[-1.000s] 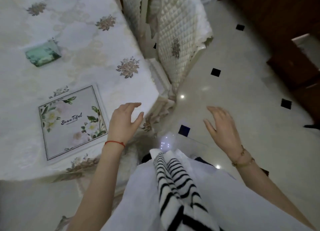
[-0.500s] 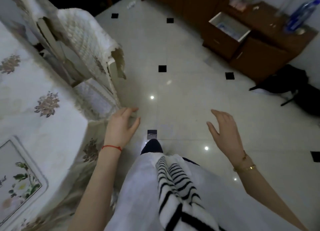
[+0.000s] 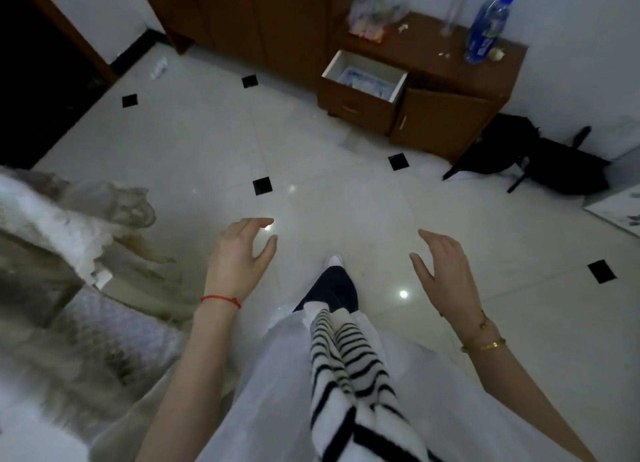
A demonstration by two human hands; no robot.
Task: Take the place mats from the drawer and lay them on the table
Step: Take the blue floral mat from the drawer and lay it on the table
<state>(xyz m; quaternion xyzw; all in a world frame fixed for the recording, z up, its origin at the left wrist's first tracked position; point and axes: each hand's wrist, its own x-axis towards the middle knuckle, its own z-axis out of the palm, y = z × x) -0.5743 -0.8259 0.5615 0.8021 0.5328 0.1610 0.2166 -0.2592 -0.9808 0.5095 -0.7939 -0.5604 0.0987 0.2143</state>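
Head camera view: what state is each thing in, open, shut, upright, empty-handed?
Drawer: pulled open, pale things inside.
Cabinet door: slightly ajar.
Blue bottle: upright on the cabinet top.
Left hand: open, empty.
Right hand: open, empty.

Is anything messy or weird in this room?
A little. The wooden cabinet's white-lined drawer hangs open with pale blue-white things inside. Small white scraps lie on the cabinet top near the blue plastic bottle. Both hands hold nothing.
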